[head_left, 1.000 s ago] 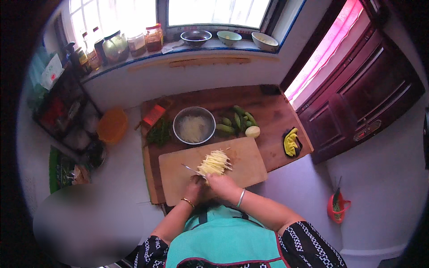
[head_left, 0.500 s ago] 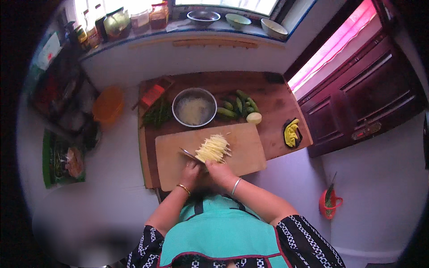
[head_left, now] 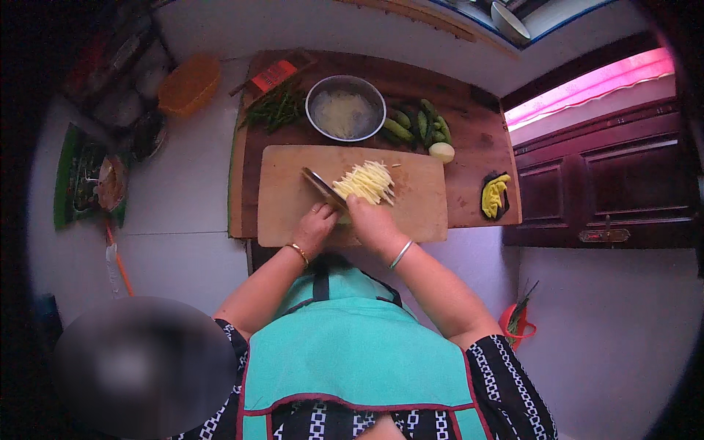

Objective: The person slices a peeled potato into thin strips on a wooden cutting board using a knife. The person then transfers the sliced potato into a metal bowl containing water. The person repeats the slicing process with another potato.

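Pale strips (head_left: 367,181): in a loose pile on the cutting board (head_left: 286,176), just right of the knife (head_left: 323,186).
Knife: slants from upper left down to the right hand.
Right hand (head_left: 372,222): closed around the knife's handle end.
Left hand (head_left: 315,226): fingers bent, just beside the blade; I can't tell if it holds anything.
Arms: elbows out, forearms leaning inward.
Bowl (head_left: 345,138): behind the board.

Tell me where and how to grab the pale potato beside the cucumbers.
Grip the potato around its middle, probably best from the right: it is rounded, bare table lies on that side, cucumbers crowd its far left, and the cutting board sits close in front.
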`<state>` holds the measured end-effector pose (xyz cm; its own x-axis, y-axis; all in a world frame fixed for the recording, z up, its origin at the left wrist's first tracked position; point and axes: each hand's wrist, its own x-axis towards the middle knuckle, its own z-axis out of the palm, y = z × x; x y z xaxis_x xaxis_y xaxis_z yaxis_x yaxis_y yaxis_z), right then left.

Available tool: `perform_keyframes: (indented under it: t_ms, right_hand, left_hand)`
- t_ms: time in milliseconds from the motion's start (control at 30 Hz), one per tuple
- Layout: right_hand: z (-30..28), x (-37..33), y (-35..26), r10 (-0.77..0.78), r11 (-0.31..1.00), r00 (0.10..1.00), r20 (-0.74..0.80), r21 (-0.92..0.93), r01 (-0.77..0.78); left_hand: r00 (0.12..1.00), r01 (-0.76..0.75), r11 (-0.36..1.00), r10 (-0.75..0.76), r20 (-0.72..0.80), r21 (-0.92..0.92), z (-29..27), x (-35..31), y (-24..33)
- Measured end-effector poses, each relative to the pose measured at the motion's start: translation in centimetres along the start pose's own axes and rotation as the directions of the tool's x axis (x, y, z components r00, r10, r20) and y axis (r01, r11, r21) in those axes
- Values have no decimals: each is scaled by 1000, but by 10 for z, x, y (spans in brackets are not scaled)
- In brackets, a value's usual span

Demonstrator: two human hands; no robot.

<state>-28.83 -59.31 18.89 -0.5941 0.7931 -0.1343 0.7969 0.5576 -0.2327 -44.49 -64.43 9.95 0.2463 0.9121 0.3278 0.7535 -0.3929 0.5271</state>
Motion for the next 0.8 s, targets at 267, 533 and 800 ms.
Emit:
perform_keyframes:
  t_ms: [267,533,800]
  right_hand:
    - [-13,-13,-13,70,997,994,88,17,-72]
    - [-3,-14,-5,39,998,998,45,42,-41]
    - [23,-18,12,73,992,997,-12,101,-71]
  left_hand:
    - [999,25,998,-27,33,63,5,1,-1]
    - [1000,6,999,-7,22,36,2,-6,-5]
    - [999,-51,998,51,-6,43,-6,3,-3]
